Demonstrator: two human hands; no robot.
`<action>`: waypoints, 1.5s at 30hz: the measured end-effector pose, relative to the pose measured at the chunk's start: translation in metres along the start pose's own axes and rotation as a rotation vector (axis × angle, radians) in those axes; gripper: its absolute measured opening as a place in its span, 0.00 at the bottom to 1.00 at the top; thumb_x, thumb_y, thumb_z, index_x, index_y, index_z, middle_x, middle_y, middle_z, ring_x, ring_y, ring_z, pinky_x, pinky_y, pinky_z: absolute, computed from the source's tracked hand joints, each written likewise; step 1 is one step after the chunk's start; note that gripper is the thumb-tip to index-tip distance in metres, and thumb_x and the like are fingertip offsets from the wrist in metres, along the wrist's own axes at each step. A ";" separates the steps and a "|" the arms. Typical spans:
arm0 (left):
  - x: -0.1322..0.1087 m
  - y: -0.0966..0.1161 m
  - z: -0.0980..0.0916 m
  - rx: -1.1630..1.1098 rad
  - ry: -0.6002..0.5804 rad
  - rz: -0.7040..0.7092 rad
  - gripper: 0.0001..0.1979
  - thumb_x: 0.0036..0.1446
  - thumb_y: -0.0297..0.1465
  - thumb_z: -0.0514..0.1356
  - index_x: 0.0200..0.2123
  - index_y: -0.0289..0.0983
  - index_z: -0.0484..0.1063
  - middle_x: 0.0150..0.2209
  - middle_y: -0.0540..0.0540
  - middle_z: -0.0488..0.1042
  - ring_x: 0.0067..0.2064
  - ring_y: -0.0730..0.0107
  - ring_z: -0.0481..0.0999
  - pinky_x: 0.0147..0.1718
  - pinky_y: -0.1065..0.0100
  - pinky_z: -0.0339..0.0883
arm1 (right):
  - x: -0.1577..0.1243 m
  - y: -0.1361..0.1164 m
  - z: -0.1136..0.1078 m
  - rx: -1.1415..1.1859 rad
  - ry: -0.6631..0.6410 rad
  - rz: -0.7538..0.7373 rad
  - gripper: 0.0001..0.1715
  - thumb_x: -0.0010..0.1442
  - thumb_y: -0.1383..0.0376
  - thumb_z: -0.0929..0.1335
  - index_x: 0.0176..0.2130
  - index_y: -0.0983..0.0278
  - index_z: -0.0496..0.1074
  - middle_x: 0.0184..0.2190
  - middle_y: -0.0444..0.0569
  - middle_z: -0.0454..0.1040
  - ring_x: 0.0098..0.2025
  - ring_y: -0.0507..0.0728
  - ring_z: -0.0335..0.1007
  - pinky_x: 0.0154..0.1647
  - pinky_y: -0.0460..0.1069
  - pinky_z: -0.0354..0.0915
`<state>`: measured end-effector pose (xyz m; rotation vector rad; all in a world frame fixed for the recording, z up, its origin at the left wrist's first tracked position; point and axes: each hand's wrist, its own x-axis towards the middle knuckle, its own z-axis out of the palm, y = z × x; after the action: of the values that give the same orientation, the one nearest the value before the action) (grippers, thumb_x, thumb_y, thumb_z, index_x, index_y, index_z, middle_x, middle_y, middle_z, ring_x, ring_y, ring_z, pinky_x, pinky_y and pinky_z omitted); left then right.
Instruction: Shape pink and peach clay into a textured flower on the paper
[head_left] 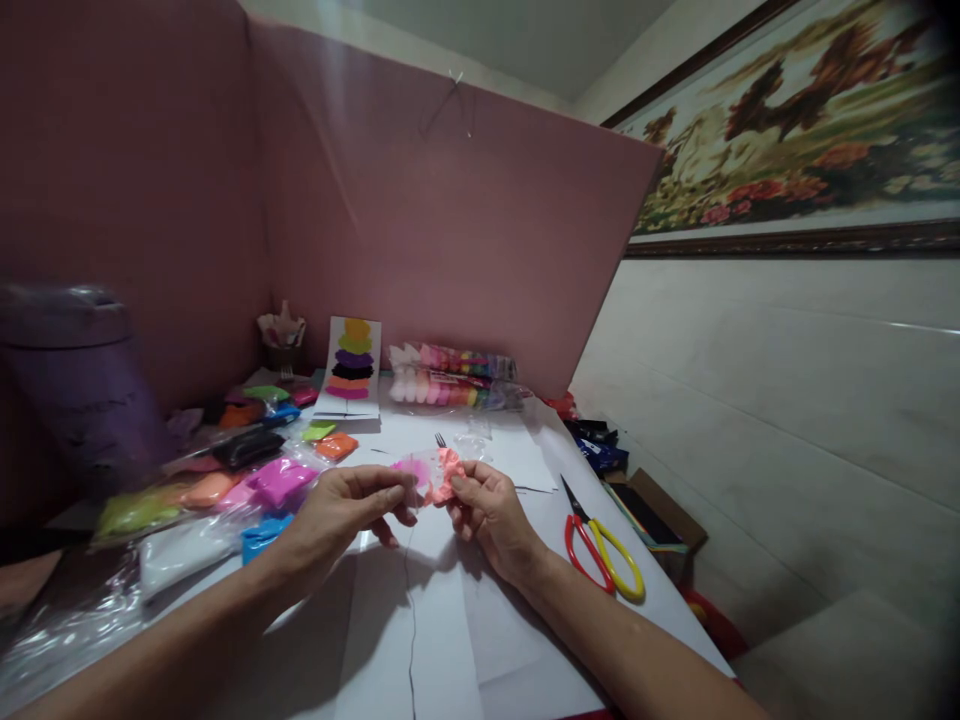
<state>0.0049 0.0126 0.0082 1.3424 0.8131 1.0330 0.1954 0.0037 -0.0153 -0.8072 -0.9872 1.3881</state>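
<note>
Above the white paper, my right hand point(499, 520) is closed around a crumpled lump of coral-pink modelling clay point(448, 470). My left hand point(341, 500) pinches the edge of a clear plastic wrapper point(421, 492) that reaches over to the clay. Whether the clay still sticks to the wrapper, I cannot tell. Behind the fingers shows a magenta patch point(409, 467), partly covered. Just beyond the clay, the tines of a small fork point(440, 440) stick out.
Several bagged clay packets point(281, 482) are piled at the left, near a purple tumbler point(82, 390). Scissors point(604, 550) with red and yellow handles lie at the right. At the back stand a colour-layer card point(352, 365) and packs of clay point(457, 380). Pink panels point(450, 220) enclose the table.
</note>
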 end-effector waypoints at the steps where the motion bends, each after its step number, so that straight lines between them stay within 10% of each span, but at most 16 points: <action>1: 0.000 0.000 0.000 0.000 0.000 0.001 0.15 0.45 0.39 0.69 0.32 0.35 0.79 0.26 0.42 0.79 0.31 0.63 0.78 0.23 0.69 0.70 | 0.000 0.000 0.000 -0.001 -0.005 -0.002 0.19 0.48 0.58 0.76 0.34 0.66 0.69 0.22 0.44 0.72 0.18 0.46 0.60 0.12 0.38 0.54; 14: -0.002 0.002 0.003 0.080 -0.024 -0.031 0.14 0.49 0.39 0.66 0.25 0.33 0.73 0.25 0.48 0.74 0.23 0.74 0.70 0.16 0.73 0.65 | 0.001 0.008 -0.001 -0.171 -0.044 -0.117 0.15 0.55 0.57 0.72 0.35 0.65 0.68 0.22 0.43 0.72 0.18 0.47 0.58 0.16 0.42 0.55; 21: -0.011 0.007 0.010 0.275 0.147 0.298 0.11 0.55 0.37 0.59 0.26 0.36 0.70 0.18 0.53 0.69 0.19 0.73 0.69 0.16 0.72 0.67 | -0.016 -0.003 0.008 -0.843 0.183 -0.824 0.18 0.59 0.64 0.69 0.50 0.63 0.69 0.50 0.55 0.70 0.53 0.61 0.64 0.51 0.57 0.63; 27: -0.017 -0.005 0.013 0.618 0.133 0.646 0.06 0.58 0.30 0.58 0.29 0.36 0.72 0.19 0.53 0.71 0.18 0.75 0.72 0.18 0.75 0.67 | -0.032 0.000 0.025 -0.776 -0.167 -0.834 0.09 0.63 0.63 0.67 0.43 0.64 0.70 0.35 0.49 0.72 0.34 0.54 0.68 0.36 0.50 0.67; 45: -0.019 -0.011 0.021 0.929 0.218 0.702 0.08 0.54 0.24 0.49 0.25 0.41 0.54 0.18 0.58 0.60 0.18 0.77 0.60 0.18 0.75 0.54 | -0.030 0.009 0.023 -1.199 0.084 -0.938 0.10 0.57 0.75 0.59 0.28 0.62 0.60 0.22 0.43 0.62 0.23 0.51 0.60 0.26 0.46 0.59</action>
<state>0.0184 -0.0124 -0.0029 2.4506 1.0740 1.4269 0.1730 -0.0283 -0.0169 -0.9951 -1.8200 -0.1493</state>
